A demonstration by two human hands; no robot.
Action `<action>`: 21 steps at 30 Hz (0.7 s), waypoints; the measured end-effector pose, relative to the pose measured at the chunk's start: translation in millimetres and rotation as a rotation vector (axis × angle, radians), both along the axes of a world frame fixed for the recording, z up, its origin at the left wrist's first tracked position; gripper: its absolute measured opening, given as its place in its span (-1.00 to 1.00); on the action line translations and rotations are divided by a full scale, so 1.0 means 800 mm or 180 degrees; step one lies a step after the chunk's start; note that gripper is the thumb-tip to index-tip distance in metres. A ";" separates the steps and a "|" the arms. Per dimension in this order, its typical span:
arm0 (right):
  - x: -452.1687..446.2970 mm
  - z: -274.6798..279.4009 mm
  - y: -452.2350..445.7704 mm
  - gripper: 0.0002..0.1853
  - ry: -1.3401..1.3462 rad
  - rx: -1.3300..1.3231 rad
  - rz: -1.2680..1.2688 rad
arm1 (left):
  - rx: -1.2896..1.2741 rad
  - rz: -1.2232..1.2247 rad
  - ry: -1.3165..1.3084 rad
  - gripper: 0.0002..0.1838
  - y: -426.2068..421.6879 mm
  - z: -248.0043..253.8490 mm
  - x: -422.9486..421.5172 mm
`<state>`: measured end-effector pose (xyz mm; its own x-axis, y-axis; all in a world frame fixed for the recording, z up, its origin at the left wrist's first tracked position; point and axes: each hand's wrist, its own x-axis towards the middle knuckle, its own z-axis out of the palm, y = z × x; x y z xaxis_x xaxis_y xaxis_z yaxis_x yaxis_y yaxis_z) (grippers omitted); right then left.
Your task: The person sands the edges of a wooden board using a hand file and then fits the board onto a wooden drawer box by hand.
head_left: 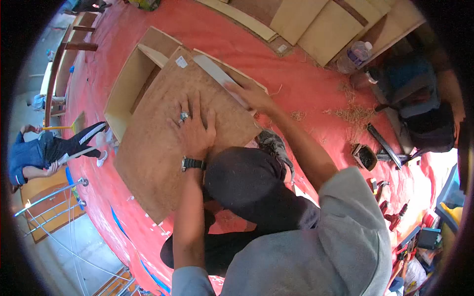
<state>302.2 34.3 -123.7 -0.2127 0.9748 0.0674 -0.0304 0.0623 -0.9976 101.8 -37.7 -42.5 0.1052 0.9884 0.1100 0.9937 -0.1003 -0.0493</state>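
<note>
My left hand (195,132), with a ring and a wristwatch, lies flat on a brown wooden board (153,153), its fingers spread. The board rests at an angle over an open-sided plywood box (122,93) and carries a small white label near its top corner. My right hand (253,97) closes around the near end of a long flat pale-grey strip (213,70) along the board's right edge. The fingers there are partly blurred, and I cannot make out what kind of strip it is. My bent knee is against the board's near side.
Red sheeting (296,89) covers the floor, with wood shavings (355,116) at right. Plywood panels (316,29) and a plastic bottle (356,53) are at the back. Tools (395,214) lie at lower right. Another person (44,150) holds a long pole at left.
</note>
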 end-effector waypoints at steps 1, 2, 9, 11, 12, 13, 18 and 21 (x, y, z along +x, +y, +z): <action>-0.008 0.025 0.024 -0.31 0.0009 -0.0069 0.0156 | 0.0028 -0.0034 0.0021 -0.25 0.001 -0.002 -0.002; -0.009 0.047 0.038 -0.31 0.0014 -0.0149 0.0319 | 0.0044 -0.0059 0.0037 -0.25 -0.001 -0.004 -0.002; 0.055 -0.005 -0.101 -0.29 -0.0344 -0.0197 0.0233 | 0.0094 -0.0053 -0.0127 -0.24 0.006 -0.009 -0.003; 0.082 0.042 -0.160 -0.30 -0.0072 -0.0816 0.0133 | 0.0113 -0.0057 -0.0056 -0.24 0.002 -0.010 -0.004; 0.079 0.040 -0.155 -0.31 0.0020 -0.0780 0.0133 | 0.0129 -0.0079 -0.0066 -0.24 0.002 -0.009 -0.003; 0.074 0.036 -0.146 -0.31 0.0114 -0.0737 0.0135 | 0.0152 -0.0100 -0.0073 -0.24 0.003 -0.008 -0.003; 0.003 0.024 -0.007 -0.34 0.0158 -0.0260 0.0119 | 0.0117 -0.0089 -0.0052 -0.25 -0.001 -0.005 -0.002; -0.015 0.029 0.020 -0.35 0.0360 -0.0353 0.0162 | 0.0043 -0.0054 -0.0093 -0.25 -0.002 -0.004 0.000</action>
